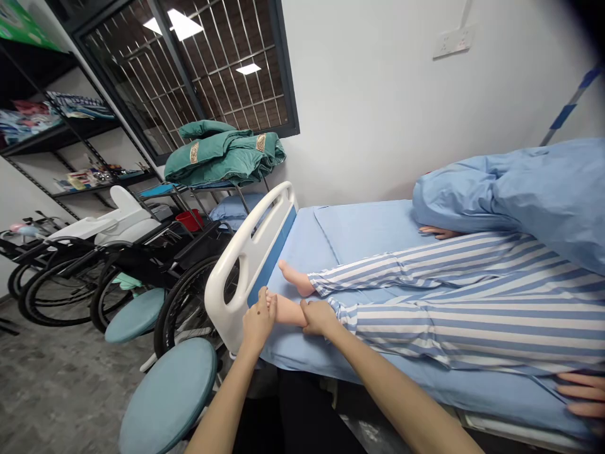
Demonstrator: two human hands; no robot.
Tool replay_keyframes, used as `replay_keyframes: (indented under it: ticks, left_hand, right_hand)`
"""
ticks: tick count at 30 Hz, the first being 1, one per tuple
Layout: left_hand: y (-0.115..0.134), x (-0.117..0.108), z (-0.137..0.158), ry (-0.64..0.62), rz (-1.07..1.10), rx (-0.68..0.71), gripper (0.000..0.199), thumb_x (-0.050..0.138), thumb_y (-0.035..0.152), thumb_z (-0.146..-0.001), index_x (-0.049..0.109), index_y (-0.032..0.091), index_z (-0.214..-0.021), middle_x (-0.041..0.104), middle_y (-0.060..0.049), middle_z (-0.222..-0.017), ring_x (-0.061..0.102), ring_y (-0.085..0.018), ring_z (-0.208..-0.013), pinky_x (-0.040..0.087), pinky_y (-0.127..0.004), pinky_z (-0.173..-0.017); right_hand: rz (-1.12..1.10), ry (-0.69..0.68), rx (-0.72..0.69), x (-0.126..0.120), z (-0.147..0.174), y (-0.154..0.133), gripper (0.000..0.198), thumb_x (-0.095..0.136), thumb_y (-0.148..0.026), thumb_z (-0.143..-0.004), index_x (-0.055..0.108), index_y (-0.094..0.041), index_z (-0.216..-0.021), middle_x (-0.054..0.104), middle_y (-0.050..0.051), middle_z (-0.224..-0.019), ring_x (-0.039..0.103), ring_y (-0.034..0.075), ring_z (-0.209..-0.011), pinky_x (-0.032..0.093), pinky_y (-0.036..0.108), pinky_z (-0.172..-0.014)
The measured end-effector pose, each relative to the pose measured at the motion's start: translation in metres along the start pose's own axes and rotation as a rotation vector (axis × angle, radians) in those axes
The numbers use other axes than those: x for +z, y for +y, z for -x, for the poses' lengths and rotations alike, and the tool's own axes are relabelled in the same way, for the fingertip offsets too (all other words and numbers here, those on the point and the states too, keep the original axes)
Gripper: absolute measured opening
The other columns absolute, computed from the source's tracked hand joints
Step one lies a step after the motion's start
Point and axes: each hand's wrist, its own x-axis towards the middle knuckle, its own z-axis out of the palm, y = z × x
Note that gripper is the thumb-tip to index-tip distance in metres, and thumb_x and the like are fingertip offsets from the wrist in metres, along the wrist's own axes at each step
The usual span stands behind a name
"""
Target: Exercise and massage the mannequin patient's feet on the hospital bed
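On the bed lies what looks like a care manikin in blue-and-white striped trousers [472, 321], its upper body under a folded blue quilt [501, 189]. My left hand [258, 320] is wrapped over the toe end of its nearer foot [287, 311]. Around the ankle of that same leg, just below the trouser cuff, my right hand [322, 317] is closed. The manikin's farther foot [297, 279] rests on the blue sheet [368, 221], toes upward, apart from my hands. My fingers partly hide the nearer foot.
A white footboard [222, 277] stands just left of my left hand. Round teal stools [167, 397] and wheelchairs [189, 315] stand beside the bed on the left. Folded green padded bedding [227, 154] lies under the window. A manikin hand [583, 392] shows at the right bed edge.
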Motion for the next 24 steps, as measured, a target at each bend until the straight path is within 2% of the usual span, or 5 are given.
replay_keyframes:
  ticks: [4,9,14,17,24]
  left_hand:
    - [-0.005,0.020,0.023,-0.038,0.192,-0.107,0.047,0.028,0.044,-0.081,0.040,0.012,-0.114,0.062,-0.010,-0.072,0.058,-0.019,-0.062,0.038,-0.026,-0.055]
    - [-0.014,0.057,0.073,-0.322,0.762,-0.175,0.032,0.029,0.041,-0.080,0.051,0.019,-0.082,0.054,0.002,-0.049,0.051,-0.012,-0.047,0.039,-0.023,-0.050]
    - [-0.002,0.074,0.105,-0.438,1.049,-0.217,0.030,0.035,0.043,-0.076,0.049,0.018,-0.068,0.050,0.004,-0.047,0.044,-0.009,-0.040,0.036,-0.022,-0.044]
    - [0.005,0.073,0.097,-0.395,1.178,-0.301,0.027,0.039,0.041,-0.075,0.050,0.017,-0.071,0.050,0.004,-0.048,0.042,-0.008,-0.040,0.033,-0.020,-0.043]
    - [-0.012,0.057,0.027,-0.029,1.537,-0.574,0.034,0.043,0.038,-0.072,0.029,0.018,-0.047,0.031,0.006,-0.042,0.034,-0.005,-0.040,0.029,-0.019,-0.041]
  right_hand:
    - [-0.009,0.005,0.000,-0.003,0.003,-0.001,0.053,0.061,-0.036,-0.059,0.044,-0.017,-0.106,0.058,0.011,-0.097,0.056,0.024,-0.084,0.041,0.032,-0.071]
    - [-0.005,0.014,-0.008,0.000,0.005,0.000,0.051,0.058,-0.036,-0.062,0.043,-0.017,-0.107,0.056,0.012,-0.100,0.055,0.025,-0.087,0.040,0.034,-0.073]
    - [0.014,0.008,-0.020,0.002,0.003,0.001,0.049,0.058,-0.036,-0.063,0.043,-0.017,-0.105,0.056,0.011,-0.097,0.054,0.024,-0.086,0.039,0.032,-0.072]
    - [0.017,0.009,-0.022,0.001,0.002,0.000,0.047,0.057,-0.035,-0.063,0.043,-0.016,-0.104,0.056,0.011,-0.097,0.054,0.024,-0.085,0.038,0.032,-0.071]
    - [0.036,-0.001,-0.059,0.001,0.001,0.002,0.045,0.053,-0.039,-0.064,0.044,-0.015,-0.101,0.056,0.011,-0.093,0.054,0.024,-0.080,0.038,0.031,-0.066]
